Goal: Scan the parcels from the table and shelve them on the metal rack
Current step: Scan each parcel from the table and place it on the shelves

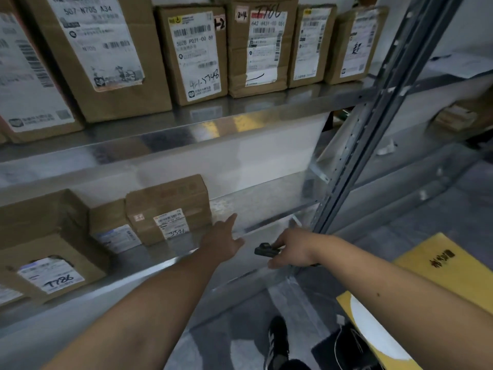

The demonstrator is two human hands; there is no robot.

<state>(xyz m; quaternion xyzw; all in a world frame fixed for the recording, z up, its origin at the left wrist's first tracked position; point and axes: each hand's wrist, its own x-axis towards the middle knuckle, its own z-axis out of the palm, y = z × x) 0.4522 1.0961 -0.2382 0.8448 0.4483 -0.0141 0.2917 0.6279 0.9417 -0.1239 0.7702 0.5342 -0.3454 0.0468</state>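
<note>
A brown parcel marked 3321 [170,206] stands on the lower shelf of the metal rack [269,209], at the right end of a row. My left hand [222,236] hovers just right of it with fingers straight, apart from the box and holding nothing. My right hand [292,248] grips a small black scanner [265,250] in front of the shelf's edge. Left of that parcel sit a smaller box [112,225] and a large box marked T786 [50,247].
The upper shelf [240,113] carries several labelled cartons side by side. A grey slotted upright [373,121] runs along the rack's right end. Yellow packaging [437,265] lies on the floor at the right, and my shoe [277,340] shows below.
</note>
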